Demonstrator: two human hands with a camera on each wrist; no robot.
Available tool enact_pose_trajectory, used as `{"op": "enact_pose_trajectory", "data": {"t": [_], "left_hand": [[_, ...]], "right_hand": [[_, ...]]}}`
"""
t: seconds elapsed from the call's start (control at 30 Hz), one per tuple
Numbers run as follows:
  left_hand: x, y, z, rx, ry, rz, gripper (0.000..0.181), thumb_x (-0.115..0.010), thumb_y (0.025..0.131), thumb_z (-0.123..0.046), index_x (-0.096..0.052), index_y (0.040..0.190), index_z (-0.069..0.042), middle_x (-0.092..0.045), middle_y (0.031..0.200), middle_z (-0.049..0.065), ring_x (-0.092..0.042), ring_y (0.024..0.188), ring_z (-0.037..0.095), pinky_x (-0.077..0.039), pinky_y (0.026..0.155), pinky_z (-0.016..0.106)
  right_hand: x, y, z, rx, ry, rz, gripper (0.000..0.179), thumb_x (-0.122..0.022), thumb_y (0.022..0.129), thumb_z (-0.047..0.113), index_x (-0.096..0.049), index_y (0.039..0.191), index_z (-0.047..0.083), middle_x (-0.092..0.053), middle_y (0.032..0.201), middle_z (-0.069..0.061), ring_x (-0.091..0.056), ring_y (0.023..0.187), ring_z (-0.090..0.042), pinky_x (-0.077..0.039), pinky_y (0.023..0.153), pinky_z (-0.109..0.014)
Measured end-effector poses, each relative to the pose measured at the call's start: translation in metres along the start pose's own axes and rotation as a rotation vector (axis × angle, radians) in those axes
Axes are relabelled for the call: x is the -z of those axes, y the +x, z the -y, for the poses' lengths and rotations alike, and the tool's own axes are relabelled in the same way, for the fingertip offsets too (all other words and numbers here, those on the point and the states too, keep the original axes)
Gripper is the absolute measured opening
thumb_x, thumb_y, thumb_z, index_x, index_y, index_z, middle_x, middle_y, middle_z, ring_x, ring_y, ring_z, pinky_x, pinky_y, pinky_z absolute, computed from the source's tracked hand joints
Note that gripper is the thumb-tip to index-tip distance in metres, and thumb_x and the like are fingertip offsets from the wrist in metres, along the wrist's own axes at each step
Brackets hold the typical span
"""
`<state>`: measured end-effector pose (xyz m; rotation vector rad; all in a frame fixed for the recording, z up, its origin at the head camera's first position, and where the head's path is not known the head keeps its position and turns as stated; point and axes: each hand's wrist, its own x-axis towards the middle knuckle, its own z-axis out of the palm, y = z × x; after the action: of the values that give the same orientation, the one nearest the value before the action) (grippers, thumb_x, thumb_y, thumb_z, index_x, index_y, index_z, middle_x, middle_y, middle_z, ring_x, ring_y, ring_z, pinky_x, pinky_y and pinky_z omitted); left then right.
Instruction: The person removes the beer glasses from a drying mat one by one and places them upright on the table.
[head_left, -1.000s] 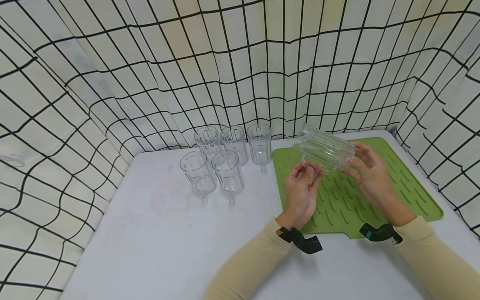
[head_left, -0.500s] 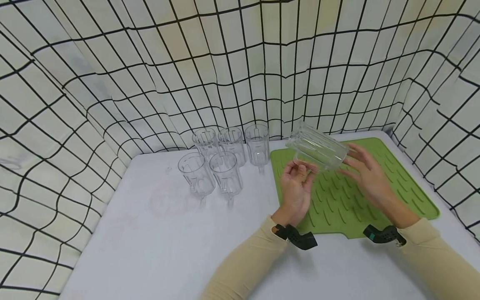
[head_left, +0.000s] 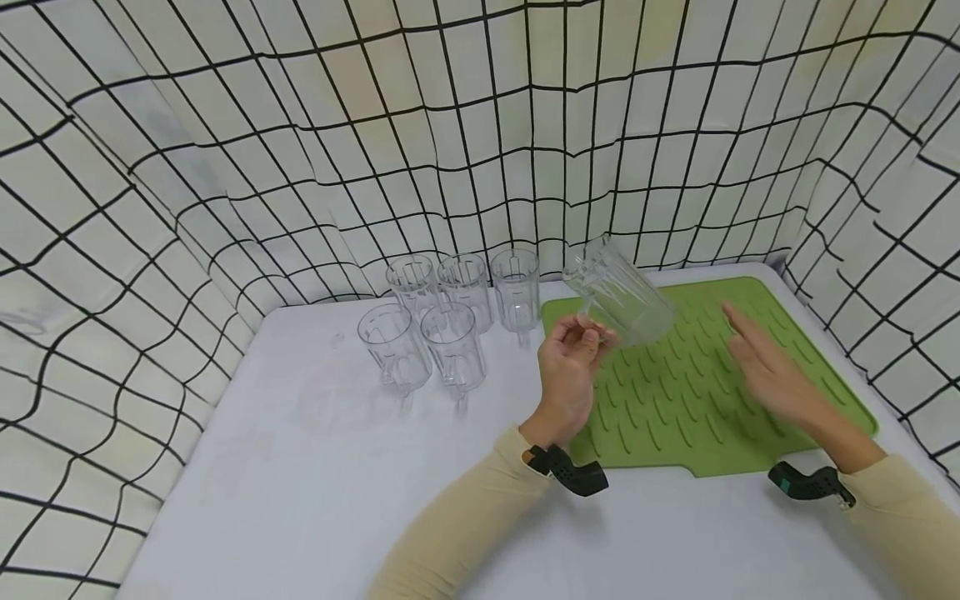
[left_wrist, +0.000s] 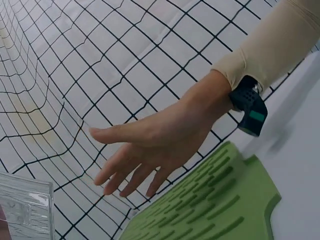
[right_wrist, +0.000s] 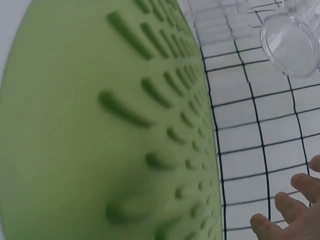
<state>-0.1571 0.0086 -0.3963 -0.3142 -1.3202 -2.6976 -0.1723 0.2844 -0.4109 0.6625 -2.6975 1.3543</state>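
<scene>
A clear ribbed mug (head_left: 628, 302) hangs tilted over the far left part of a green mat (head_left: 720, 446). My left hand (head_left: 568, 379) grips it by its handle, fingers and thumb closed round it. The mug's base faces lower right and its mouth points up to the left. In the left wrist view only part of the mug (left_wrist: 35, 207) shows, in the lower left corner. My right hand (head_left: 772, 375) is apart from the mug, above the right half of the mat, with fingers extended and nothing held. Its spread fingers (left_wrist: 122, 172) show in the left wrist view.
Several matching clear mugs, such as the front one (head_left: 455, 350), stand upright in a group left of the mat. They rest on a white table (head_left: 315, 475). Netting (head_left: 480, 150) over white cloth encloses the back and sides.
My right hand has let go of the mug's base and drawn back to the right. My left hand has shifted left with the mug, which has turned steeper.
</scene>
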Motion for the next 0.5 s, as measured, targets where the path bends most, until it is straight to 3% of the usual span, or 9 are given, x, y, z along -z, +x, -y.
{"op": "enact_pose_trajectory", "data": {"t": [0.07, 0.13, 0.27, 0.4, 0.5], "left_hand": [[0.004, -0.001, -0.003, -0.015, 0.079, 0.009, 0.012, -0.052, 0.104, 0.002, -0.055, 0.101, -0.009, -0.062, 0.098, -0.005, -0.068, 0.092, 0.006, -0.06, 0.093, 0.023], [0.007, -0.003, -0.005, -0.033, 0.179, 0.018, 0.006, -0.053, 0.104, 0.003, -0.055, 0.102, -0.003, -0.062, 0.097, -0.005, -0.069, 0.091, 0.005, -0.06, 0.092, 0.022], [0.015, -0.004, -0.01, -0.088, 0.352, 0.04, 0.004, -0.054, 0.101, 0.008, -0.054, 0.104, 0.01, -0.063, 0.099, 0.008, -0.067, 0.09, 0.003, -0.06, 0.089, 0.021], [0.025, -0.007, -0.015, -0.137, 0.458, 0.089, 0.005, -0.053, 0.1, 0.01, -0.055, 0.102, 0.006, -0.06, 0.104, 0.03, -0.065, 0.091, 0.002, -0.06, 0.091, 0.021], [0.034, -0.01, -0.02, -0.159, 0.526, 0.133, 0.007, -0.053, 0.101, 0.009, -0.055, 0.101, 0.003, -0.059, 0.105, 0.034, -0.065, 0.093, 0.004, -0.06, 0.092, 0.023]], "right_hand": [[0.003, -0.006, -0.007, -0.006, -0.058, 0.021, 0.06, -0.026, 0.115, 0.024, 0.001, 0.167, 0.011, 0.0, 0.172, -0.028, 0.002, 0.157, -0.055, 0.009, 0.134, -0.036], [0.007, -0.011, -0.014, -0.003, -0.122, 0.041, 0.064, -0.03, 0.114, 0.022, 0.004, 0.166, 0.01, 0.004, 0.173, -0.026, 0.005, 0.158, -0.054, 0.013, 0.133, -0.047], [0.01, -0.02, -0.026, 0.021, -0.214, 0.091, 0.071, -0.038, 0.112, 0.02, 0.008, 0.165, 0.005, 0.01, 0.172, -0.026, 0.009, 0.159, -0.052, 0.016, 0.132, -0.049], [0.012, -0.031, -0.036, -0.008, -0.287, 0.111, 0.075, -0.042, 0.111, 0.023, 0.007, 0.164, 0.001, 0.008, 0.17, -0.031, 0.012, 0.157, -0.055, 0.015, 0.129, -0.063], [0.015, -0.039, -0.042, -0.032, -0.337, 0.112, 0.077, -0.044, 0.11, 0.026, 0.004, 0.163, -0.003, 0.005, 0.168, -0.036, 0.012, 0.155, -0.058, 0.016, 0.126, -0.067]]}}
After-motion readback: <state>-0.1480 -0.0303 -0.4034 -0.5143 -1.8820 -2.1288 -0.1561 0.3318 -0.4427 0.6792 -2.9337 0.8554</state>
